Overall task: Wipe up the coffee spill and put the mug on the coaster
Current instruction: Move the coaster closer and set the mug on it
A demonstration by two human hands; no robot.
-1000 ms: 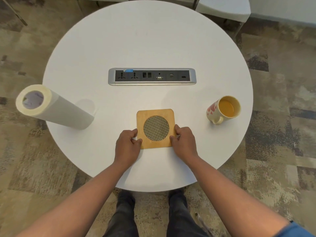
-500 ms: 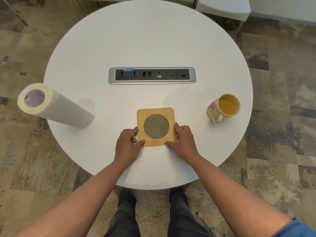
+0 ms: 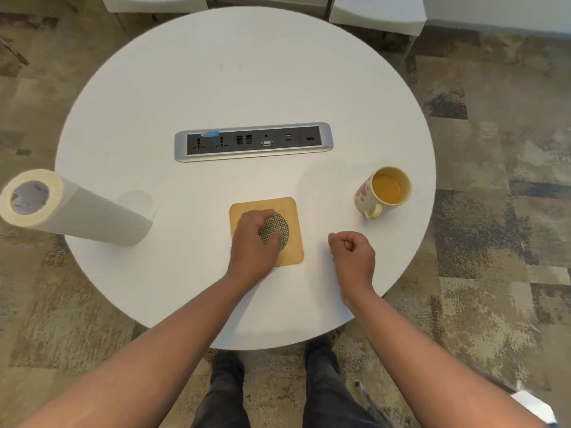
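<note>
A square wooden coaster (image 3: 293,223) with a round mesh centre lies on the white round table (image 3: 247,72), near its front edge. My left hand (image 3: 251,245) rests on top of the coaster with its fingers curled, covering the left half. My right hand (image 3: 352,251) is a loose fist on the table just right of the coaster, not touching it. The cream mug (image 3: 367,196) with red hearts stands upright at the right, holding tan coffee, apart from both hands. I see no spilled liquid on the table.
A paper towel roll (image 3: 77,211) stands upright at the table's left edge. A recessed socket panel (image 3: 253,141) sits in the table's middle. White chairs (image 3: 377,10) stand beyond the far edge. Patterned carpet surrounds the table.
Both hands let go of the coaster's front corners. My left hand moved onto the coaster's top, and my right hand drew away to the right and closed into a fist.
</note>
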